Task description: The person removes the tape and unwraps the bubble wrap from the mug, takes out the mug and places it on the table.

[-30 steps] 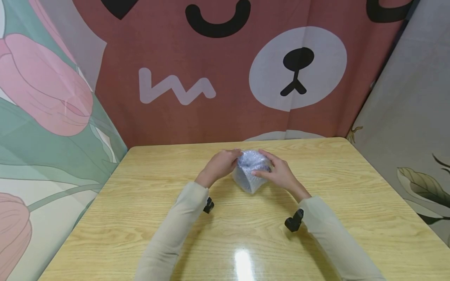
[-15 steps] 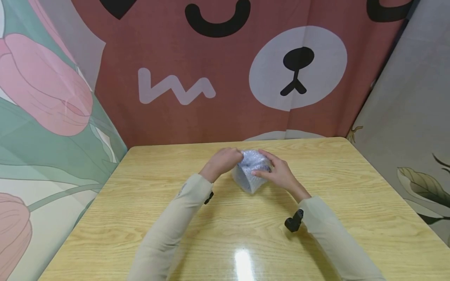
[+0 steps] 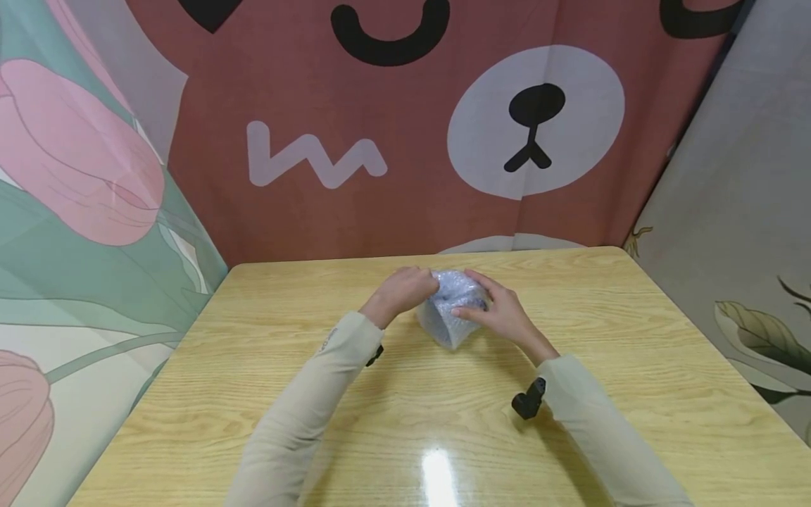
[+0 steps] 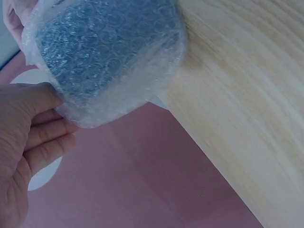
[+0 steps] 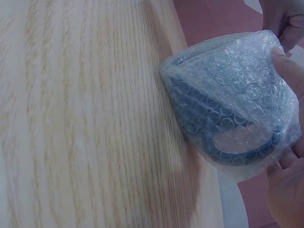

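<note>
A person sits at the wooden table [image 3: 570, 338] with both hands around a small bundle of bubble wrap [image 3: 451, 306], which rests on the tabletop near the middle, toward the far edge. Something dark and rounded shows through the plastic in both wrist views — what it is, I cannot tell.

The left hand [image 3: 405, 290] grips the bundle's upper left side, fingers curled over the gathered top of the wrap. The right hand [image 3: 500, 310] cups the other side; its thumb lies across the front and its fingers curl round the back, so it has a real hold too.

The step in hand looks like closing the wrap over the top. To do it well, I'd judge the right hand should keep the bundle steady against the table while the left draws the loose film snug — not so hard that the bubbles crush or the thing inside tips. The wrap is slick and springy, so any fold is likely to reopen unless a finger stays pressed on it.

Behind the table hangs a bear-face curtain [image 3: 405, 141].
</note>
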`<state>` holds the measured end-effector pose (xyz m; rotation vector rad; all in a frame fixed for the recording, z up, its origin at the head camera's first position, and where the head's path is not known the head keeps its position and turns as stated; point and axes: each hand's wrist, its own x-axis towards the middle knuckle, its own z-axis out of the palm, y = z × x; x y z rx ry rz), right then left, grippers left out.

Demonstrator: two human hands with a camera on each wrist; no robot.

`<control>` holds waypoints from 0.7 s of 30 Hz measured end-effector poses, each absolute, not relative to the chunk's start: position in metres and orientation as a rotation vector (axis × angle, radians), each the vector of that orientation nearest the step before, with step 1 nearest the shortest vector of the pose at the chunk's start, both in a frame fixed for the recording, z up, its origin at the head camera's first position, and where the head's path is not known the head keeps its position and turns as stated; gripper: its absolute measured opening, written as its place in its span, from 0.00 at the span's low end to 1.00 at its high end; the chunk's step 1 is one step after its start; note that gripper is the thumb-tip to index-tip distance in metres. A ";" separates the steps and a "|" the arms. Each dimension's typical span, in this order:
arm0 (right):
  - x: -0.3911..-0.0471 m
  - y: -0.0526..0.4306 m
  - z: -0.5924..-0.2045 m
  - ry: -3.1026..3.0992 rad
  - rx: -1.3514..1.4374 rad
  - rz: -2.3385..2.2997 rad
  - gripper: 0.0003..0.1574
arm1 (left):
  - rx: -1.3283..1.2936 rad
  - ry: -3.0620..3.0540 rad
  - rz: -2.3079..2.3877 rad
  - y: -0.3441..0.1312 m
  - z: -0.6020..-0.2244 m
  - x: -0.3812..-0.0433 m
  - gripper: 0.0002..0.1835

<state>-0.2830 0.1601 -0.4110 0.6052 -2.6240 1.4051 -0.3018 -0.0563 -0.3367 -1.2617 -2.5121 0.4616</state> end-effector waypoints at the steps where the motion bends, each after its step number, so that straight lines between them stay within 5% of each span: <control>1: -0.283 0.160 -0.411 -2.623 0.604 1.409 0.55 | -1.270 -2.499 0.467 -0.057 -0.337 -0.302 0.09; 21: -0.285 0.160 -0.415 -2.583 0.629 1.450 0.54 | -1.401 -2.392 0.568 -0.060 -0.337 -0.307 0.08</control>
